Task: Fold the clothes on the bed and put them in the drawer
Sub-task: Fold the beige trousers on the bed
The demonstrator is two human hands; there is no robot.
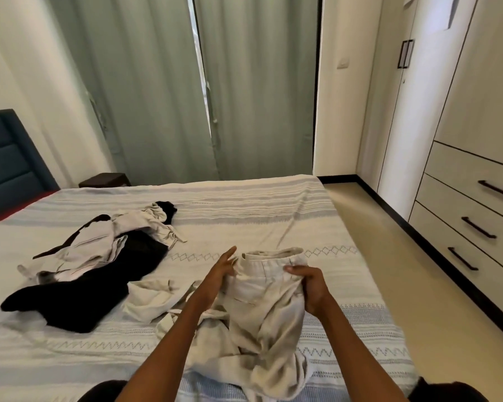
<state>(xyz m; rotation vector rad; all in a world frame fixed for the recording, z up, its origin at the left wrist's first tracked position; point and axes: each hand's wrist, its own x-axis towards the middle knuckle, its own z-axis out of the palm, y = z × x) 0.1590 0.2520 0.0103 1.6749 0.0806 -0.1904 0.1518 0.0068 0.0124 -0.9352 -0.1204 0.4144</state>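
Beige trousers hang crumpled in front of me over the bed, waistband up. My right hand grips the waistband's right side, fingers curled over the cloth. On the left side, my left hand holds the waistband, its index finger stretched out. A heap of clothes lies on the bed's left half: a black garment with a light beige one on top. Another beige piece lies flat beside my left arm. The wardrobe's drawers at the right are closed.
The bed has a white and blue striped cover and a blue headboard at far left. Green curtains hang behind it. A strip of beige floor runs between the bed and the wardrobe. A dark nightstand stands behind the bed.
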